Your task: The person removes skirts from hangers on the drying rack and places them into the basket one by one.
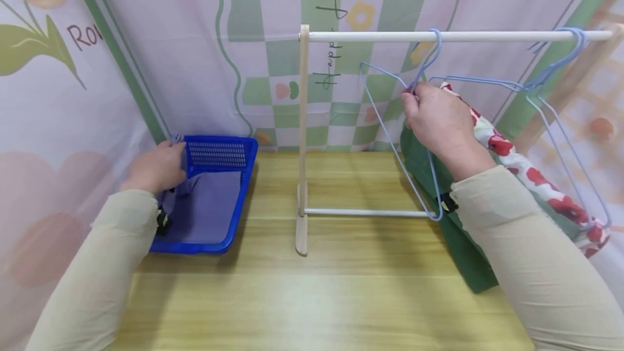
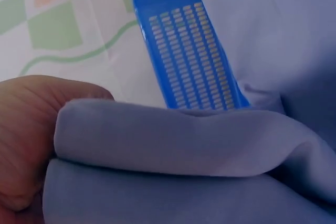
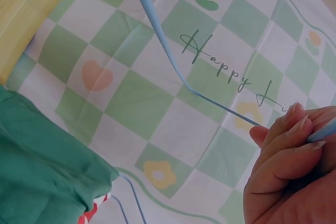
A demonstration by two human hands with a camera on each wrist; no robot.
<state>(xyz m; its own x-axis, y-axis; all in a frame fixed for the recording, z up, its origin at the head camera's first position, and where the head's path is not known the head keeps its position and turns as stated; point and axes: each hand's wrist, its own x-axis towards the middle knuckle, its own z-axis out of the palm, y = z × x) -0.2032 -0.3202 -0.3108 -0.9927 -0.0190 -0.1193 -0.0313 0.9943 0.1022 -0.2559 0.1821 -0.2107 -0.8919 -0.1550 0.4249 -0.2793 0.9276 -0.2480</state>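
Left hand (image 1: 155, 168): fingers curled and clamped on a fold of the grey-violet cloth; the left wrist view shows the fold running out from the fingers.
Grey-violet cloth (image 1: 214, 199): gathered in the left fingers, the rest spread to their right and below them, inside the basket.
Blue basket (image 1: 247, 169): its back wall has rows of small slots; the left fingers are at its far left corner, most of it to their right.
Right hand (image 1: 441, 121): fingers curled round the neck of a light blue hanger.
Light blue hanger (image 3: 147, 10): hook above the right fingers, at the top rod; wire body slanting down in front of them.
Top rod (image 1: 370, 37): white, above the right fingers, meeting a wooden post (image 1: 304, 123) on their left.
Green cloth (image 1: 468, 259): hanging below and right of the right fingers, floral cloth (image 1: 536, 177) along it.
Other blue hangers (image 1: 551, 69): right of the right fingers, hooked over the top rod.
Surface (image 1: 312, 286): wood-grained, below both hands' fingers.
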